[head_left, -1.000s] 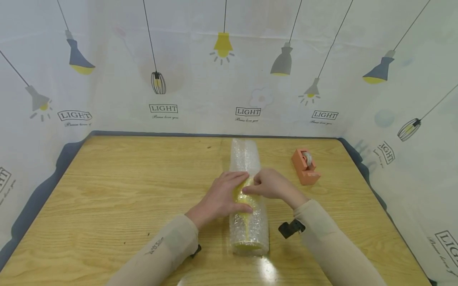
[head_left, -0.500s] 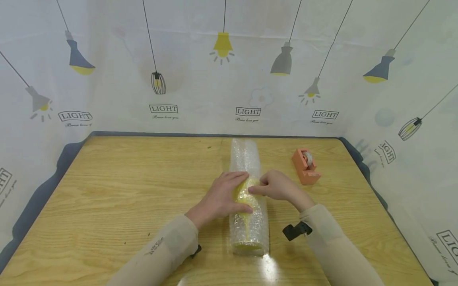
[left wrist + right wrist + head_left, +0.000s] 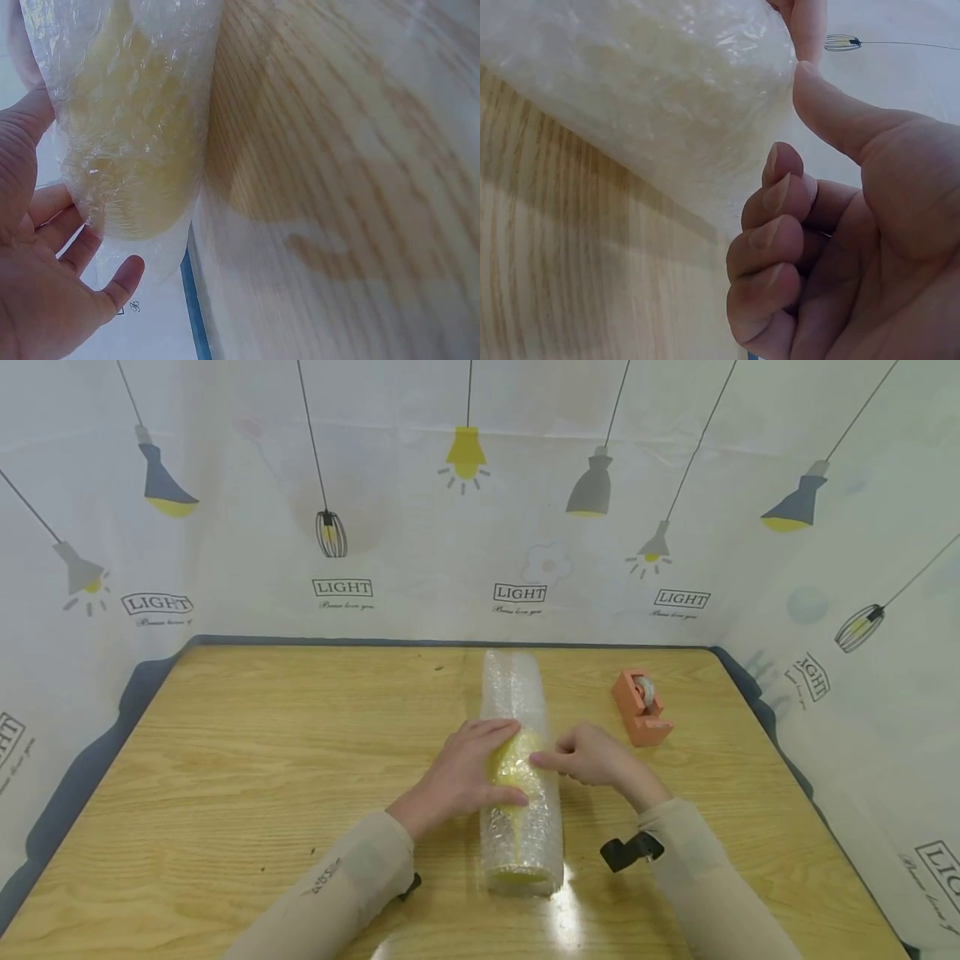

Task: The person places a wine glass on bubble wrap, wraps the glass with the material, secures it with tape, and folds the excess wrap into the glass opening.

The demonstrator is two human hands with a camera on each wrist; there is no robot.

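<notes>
A roll of bubble wrap (image 3: pixel 517 843) lies lengthwise on the wooden table in the head view. Through it shows a yellow thing shaped like a stemmed glass, with a round bowl, thin stem and flat base. My left hand (image 3: pixel 463 772) holds the roll from the left, thumb and forefinger over its top. In the left wrist view, the wrap (image 3: pixel 135 135) lies against several fingers while the little finger stands off. My right hand (image 3: pixel 592 758) is at the roll's right side, its thumb (image 3: pixel 829 112) extended to the wrap and its other fingers curled with nothing in them.
An orange tape dispenser (image 3: pixel 642 708) with a roll of tape stands to the right, beyond my right hand. The wooden table (image 3: pixel 262 760) ends at a dark edge against a white lamp-patterned cloth (image 3: pixel 420 527) at the back and sides.
My right hand has slid right and slightly nearer, its thumb moving from the top of the wrap toward its right side. My left hand and the roll stay in place.
</notes>
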